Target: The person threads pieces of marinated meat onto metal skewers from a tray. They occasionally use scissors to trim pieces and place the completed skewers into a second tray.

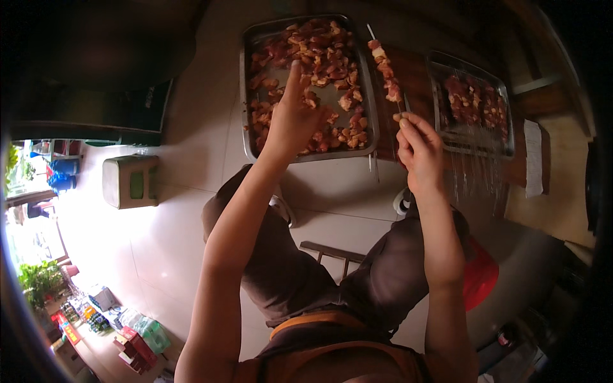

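Head view shows right grip [419,144] pinching meat skewer [383,69], left grip [295,122] too hidden to tell.

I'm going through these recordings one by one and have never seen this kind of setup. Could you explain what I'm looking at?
There is no machine here: a person works with two bare hands. The single picture comes from a wide fisheye camera on their head, looking down, so straight edges bend near the rim. The forearms come in from below.

Ahead is a large metal tray of loose meat pieces. The left hand is over it; whether it touches the meat is hard to tell. The right hand holds a skewer threaded with meat. Farther right, a second tray holds more meat.
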